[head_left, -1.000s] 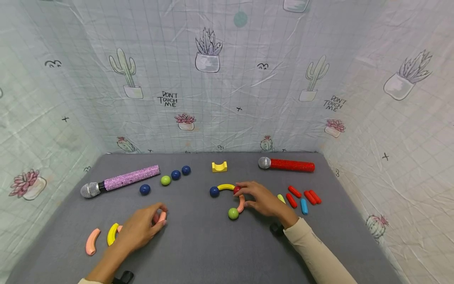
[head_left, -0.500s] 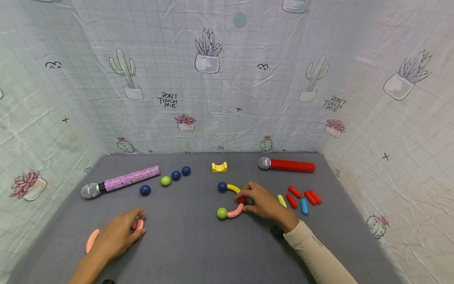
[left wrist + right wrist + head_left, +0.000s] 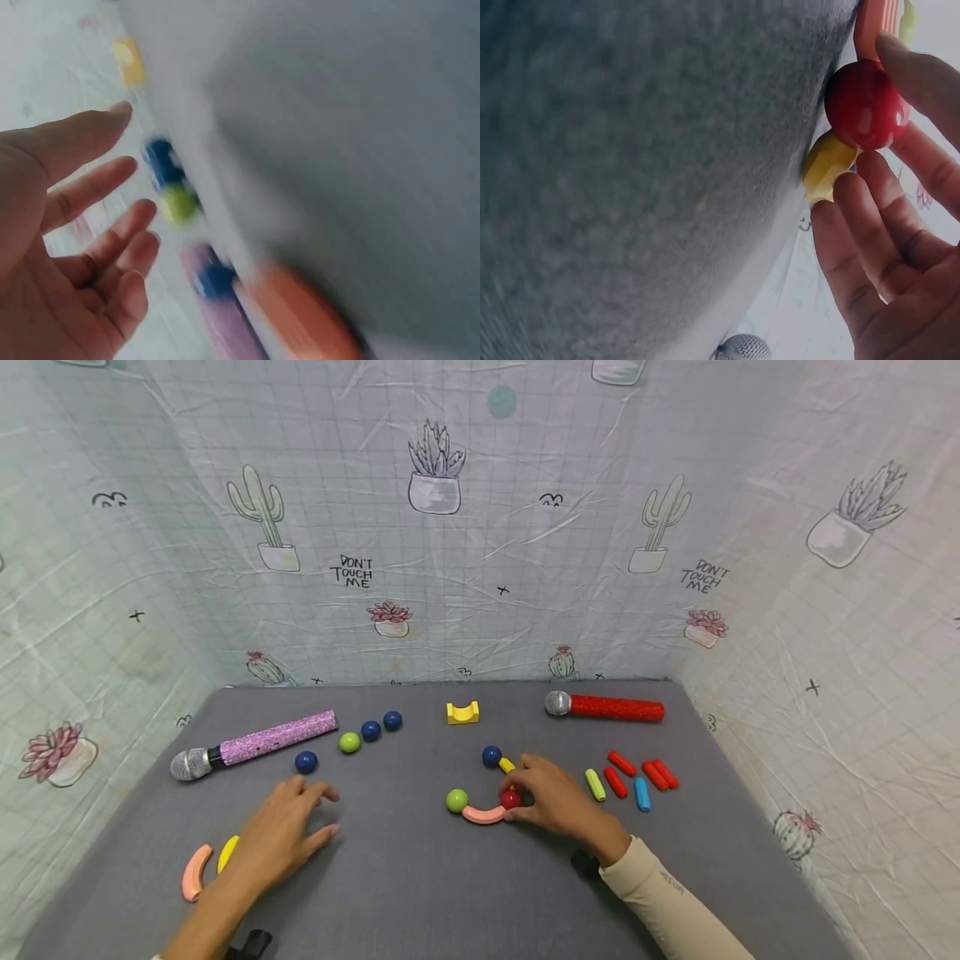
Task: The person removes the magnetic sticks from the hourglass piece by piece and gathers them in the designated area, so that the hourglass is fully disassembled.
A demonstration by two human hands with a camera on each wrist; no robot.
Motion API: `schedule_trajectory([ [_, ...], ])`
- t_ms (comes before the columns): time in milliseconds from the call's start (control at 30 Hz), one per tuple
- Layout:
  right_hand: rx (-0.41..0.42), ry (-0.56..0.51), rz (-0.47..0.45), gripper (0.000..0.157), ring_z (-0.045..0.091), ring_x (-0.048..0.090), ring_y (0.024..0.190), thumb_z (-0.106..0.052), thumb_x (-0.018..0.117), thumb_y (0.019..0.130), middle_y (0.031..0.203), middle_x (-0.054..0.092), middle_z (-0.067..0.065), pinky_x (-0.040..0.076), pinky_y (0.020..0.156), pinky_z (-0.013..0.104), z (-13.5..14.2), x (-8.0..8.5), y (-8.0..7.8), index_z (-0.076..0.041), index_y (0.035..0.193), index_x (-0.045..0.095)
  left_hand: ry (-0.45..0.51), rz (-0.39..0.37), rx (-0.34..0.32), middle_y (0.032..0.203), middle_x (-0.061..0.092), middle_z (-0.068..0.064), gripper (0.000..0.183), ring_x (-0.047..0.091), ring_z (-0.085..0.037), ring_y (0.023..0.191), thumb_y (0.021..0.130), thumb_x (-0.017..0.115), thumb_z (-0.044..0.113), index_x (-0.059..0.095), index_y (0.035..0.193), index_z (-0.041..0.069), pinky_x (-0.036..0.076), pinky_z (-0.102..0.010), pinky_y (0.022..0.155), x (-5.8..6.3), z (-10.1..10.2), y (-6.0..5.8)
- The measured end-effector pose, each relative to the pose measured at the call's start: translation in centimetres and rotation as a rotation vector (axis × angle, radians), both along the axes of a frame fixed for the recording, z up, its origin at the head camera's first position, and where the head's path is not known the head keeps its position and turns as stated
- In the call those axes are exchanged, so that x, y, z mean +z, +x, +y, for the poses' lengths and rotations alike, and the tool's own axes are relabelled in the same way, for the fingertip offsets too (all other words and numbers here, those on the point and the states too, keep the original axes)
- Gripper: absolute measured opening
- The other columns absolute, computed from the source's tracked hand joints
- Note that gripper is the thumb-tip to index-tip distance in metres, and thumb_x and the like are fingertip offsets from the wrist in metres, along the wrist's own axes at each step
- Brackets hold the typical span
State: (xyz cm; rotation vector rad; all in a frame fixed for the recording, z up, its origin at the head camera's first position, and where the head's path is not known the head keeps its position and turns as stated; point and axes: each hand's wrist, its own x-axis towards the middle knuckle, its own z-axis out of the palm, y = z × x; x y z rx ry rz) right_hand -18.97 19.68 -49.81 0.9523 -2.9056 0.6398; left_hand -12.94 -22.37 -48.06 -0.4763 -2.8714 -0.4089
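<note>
My right hand (image 3: 555,797) pinches a red ball (image 3: 510,799) between thumb and fingers. A curved pink piece (image 3: 483,815) runs from that ball to a green ball (image 3: 457,801). From its other side, a curved yellow piece (image 3: 507,765), partly behind the fingers, leads to a blue ball (image 3: 491,756). In the right wrist view the thumb lies along the red ball (image 3: 866,105) and the pink piece's end. My left hand (image 3: 277,835) holds nothing, fingers apart, over the table at left. A pink piece (image 3: 197,872) and a partly hidden yellow piece (image 3: 228,853) lie beside its wrist.
A purple microphone (image 3: 277,737), a loose blue ball (image 3: 306,762), a lime ball (image 3: 349,742) and more blue balls lie at back left. A yellow notched block (image 3: 462,714) and a red microphone (image 3: 615,707) are farther back. Several short sticks, including a blue one (image 3: 642,795), lie right.
The joined chain has turned clockwise in my right hand, green ball going left and blue ball right. My left hand moved left, let go of a pink piece, then came back rightward with fingers spread.
</note>
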Motion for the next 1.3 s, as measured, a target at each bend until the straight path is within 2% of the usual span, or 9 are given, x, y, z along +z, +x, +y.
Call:
schedule_trajectory([
  [133, 0.043, -0.018, -0.014, 0.027, 0.011, 0.053, 0.091, -0.031, 0.090, 0.087, 0.099, 0.062, -0.004, 0.043, 0.073, 0.024, -0.4, 0.0, 0.2, -0.021, 0.109, 0.079, 0.043, -0.008, -0.094, 0.105, 0.064, -0.004, 0.043, 0.059, -0.017, 0.095, 0.084, 0.092, 0.026, 0.073, 0.122, 0.017, 0.051, -0.038, 0.075, 0.3, 4.5, -1.2],
  [333, 0.096, -0.016, -0.036, 0.023, 0.010, 0.055, 0.094, -0.029, 0.088, 0.090, 0.103, 0.067, -0.007, 0.047, 0.079, 0.026, -1.2, -0.1, 0.7, -0.021, 0.110, 0.080, 0.042, -0.038, -0.283, 0.119, 0.065, -0.003, 0.051, 0.062, -0.019, 0.108, 0.087, 0.090, 0.025, 0.070, 0.134, 0.020, 0.057, -0.044, 0.088, -0.7, 10.2, -3.3],
  [467, 0.115, -0.018, -0.024, 0.023, 0.007, 0.053, 0.089, -0.031, 0.088, 0.089, 0.099, 0.066, -0.007, 0.046, 0.076, 0.024, -1.8, -0.4, 0.9, -0.021, 0.108, 0.080, 0.044, -0.088, -0.390, 0.117, 0.065, 0.000, 0.043, 0.063, -0.017, 0.105, 0.089, 0.088, 0.021, 0.073, 0.128, 0.020, 0.057, -0.041, 0.087, -1.5, 12.3, -4.2],
  [600, 0.116, -0.018, -0.018, 0.024, 0.005, 0.050, 0.083, -0.032, 0.089, 0.088, 0.094, 0.064, -0.008, 0.043, 0.071, 0.022, -2.1, -0.7, 1.1, -0.021, 0.107, 0.080, 0.053, -0.110, -0.434, 0.104, 0.062, 0.003, 0.030, 0.057, -0.011, 0.090, 0.089, 0.087, 0.016, 0.075, 0.116, 0.021, 0.052, -0.032, 0.077, -2.2, 13.2, -4.6],
  [700, 0.102, -0.024, -0.029, 0.024, 0.006, 0.050, 0.081, -0.032, 0.090, 0.087, 0.093, 0.063, -0.008, 0.042, 0.070, 0.022, -2.2, -0.6, 1.2, -0.020, 0.106, 0.079, 0.064, -0.118, -0.429, 0.100, 0.060, 0.004, 0.026, 0.054, -0.010, 0.085, 0.089, 0.088, 0.016, 0.075, 0.111, 0.020, 0.048, -0.030, 0.074, -2.4, 13.2, -4.8],
  [767, 0.093, -0.033, -0.039, 0.024, 0.006, 0.051, 0.081, -0.031, 0.089, 0.088, 0.094, 0.063, -0.008, 0.042, 0.069, 0.021, -2.3, -0.6, 1.4, -0.019, 0.105, 0.079, 0.064, -0.119, -0.414, 0.100, 0.061, 0.005, 0.025, 0.055, -0.010, 0.087, 0.089, 0.087, 0.019, 0.074, 0.110, 0.019, 0.049, -0.031, 0.075, -2.5, 13.0, -5.0],
  [933, 0.102, -0.054, -0.060, 0.028, 0.008, 0.057, 0.084, -0.034, 0.089, 0.089, 0.098, 0.067, -0.005, 0.046, 0.072, 0.021, -2.4, -0.1, 1.6, -0.017, 0.108, 0.079, 0.064, -0.101, -0.346, 0.105, 0.066, 0.001, 0.025, 0.060, -0.015, 0.094, 0.089, 0.088, 0.023, 0.073, 0.108, 0.018, 0.053, -0.040, 0.082, -2.4, 11.5, -5.9],
  [1133, 0.111, -0.098, -0.077, 0.038, 0.016, 0.062, 0.096, -0.032, 0.092, 0.084, 0.108, 0.071, -0.001, 0.052, 0.084, 0.030, -1.6, 0.8, 1.3, -0.016, 0.116, 0.078, 0.078, -0.035, -0.242, 0.109, 0.071, -0.007, 0.029, 0.062, -0.026, 0.100, 0.085, 0.090, 0.014, 0.074, 0.109, 0.014, 0.053, -0.047, 0.086, -1.5, 8.8, -8.6],
  [1300, 0.122, -0.054, -0.089, 0.038, 0.019, 0.063, 0.106, -0.024, 0.093, 0.083, 0.115, 0.071, -0.001, 0.054, 0.093, 0.039, -0.7, 1.1, 0.9, -0.019, 0.117, 0.078, 0.030, -0.011, -0.154, 0.108, 0.072, -0.010, 0.031, 0.061, -0.030, 0.099, 0.084, 0.092, 0.014, 0.074, 0.109, 0.014, 0.054, -0.049, 0.084, -1.6, 7.0, -11.1],
])
